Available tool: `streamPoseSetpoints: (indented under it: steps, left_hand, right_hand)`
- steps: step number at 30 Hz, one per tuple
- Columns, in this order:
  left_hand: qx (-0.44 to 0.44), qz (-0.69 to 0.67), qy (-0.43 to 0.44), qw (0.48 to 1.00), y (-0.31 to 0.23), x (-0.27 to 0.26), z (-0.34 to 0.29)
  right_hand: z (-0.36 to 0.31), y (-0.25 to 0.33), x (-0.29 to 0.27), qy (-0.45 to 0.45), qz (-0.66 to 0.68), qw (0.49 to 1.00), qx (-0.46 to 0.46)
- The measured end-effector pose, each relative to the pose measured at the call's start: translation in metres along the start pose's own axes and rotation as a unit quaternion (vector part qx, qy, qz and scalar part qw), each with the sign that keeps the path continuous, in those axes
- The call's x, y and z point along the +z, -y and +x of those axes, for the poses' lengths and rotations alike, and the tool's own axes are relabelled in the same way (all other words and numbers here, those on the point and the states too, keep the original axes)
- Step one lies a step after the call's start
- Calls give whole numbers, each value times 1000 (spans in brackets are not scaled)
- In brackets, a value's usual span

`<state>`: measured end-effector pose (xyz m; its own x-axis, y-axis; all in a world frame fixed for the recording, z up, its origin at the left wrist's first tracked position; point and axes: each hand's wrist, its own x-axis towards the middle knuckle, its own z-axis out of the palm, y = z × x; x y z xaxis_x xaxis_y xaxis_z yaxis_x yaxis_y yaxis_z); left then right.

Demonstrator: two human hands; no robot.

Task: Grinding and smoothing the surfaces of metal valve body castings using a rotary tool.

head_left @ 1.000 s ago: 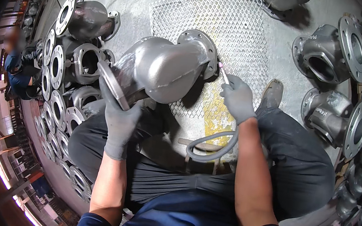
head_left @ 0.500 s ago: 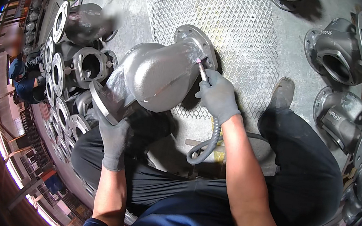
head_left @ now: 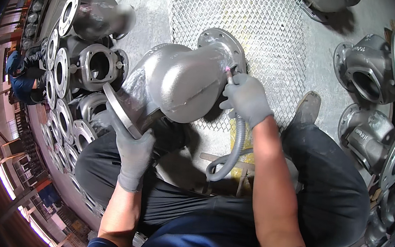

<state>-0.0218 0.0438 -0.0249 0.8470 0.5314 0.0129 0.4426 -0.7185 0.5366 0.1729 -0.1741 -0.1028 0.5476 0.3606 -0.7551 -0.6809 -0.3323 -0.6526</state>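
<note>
A large grey cast-metal valve body (head_left: 185, 85) lies tilted in front of me, with a round flange at each end. My gloved left hand (head_left: 134, 157) is closed on the rim of its near-left flange (head_left: 121, 110). In my gloved right hand (head_left: 250, 100) is a slim pencil grinder (head_left: 230, 77) with a pink tip. The tip sits against, or very close to, the casting beside the far flange (head_left: 223, 42); contact is hard to tell. A grey corrugated hose (head_left: 238, 141) runs down from under the right hand and loops above my lap.
Expanded metal mesh (head_left: 275, 49) covers the floor beyond the casting. Several flanged valve bodies (head_left: 97, 64) are stacked at left, with more (head_left: 368, 78) at right. Another casting (head_left: 328, 0) stands at the far edge. A crouching person (head_left: 23, 77) is at far left. My shoe (head_left: 307, 107) rests right.
The casting and both hands appear slightly farther right in the picture, while the view itself has shifted a little. Both grips stay the same, and the grinder tip remains by the far flange.
</note>
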Motion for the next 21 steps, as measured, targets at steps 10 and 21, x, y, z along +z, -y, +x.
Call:
streamPoseSetpoints:
  steps: [10, 21]
  left_hand:
    - [-15, -33, -8, 999, -15, 7, 2]
    - [-23, -53, 9, 998, -39, 5, 17]
  right_hand:
    - [44, 53, -34, 61, -260, 962, 60]
    - [31, 39, -36, 83, -256, 961, 67]
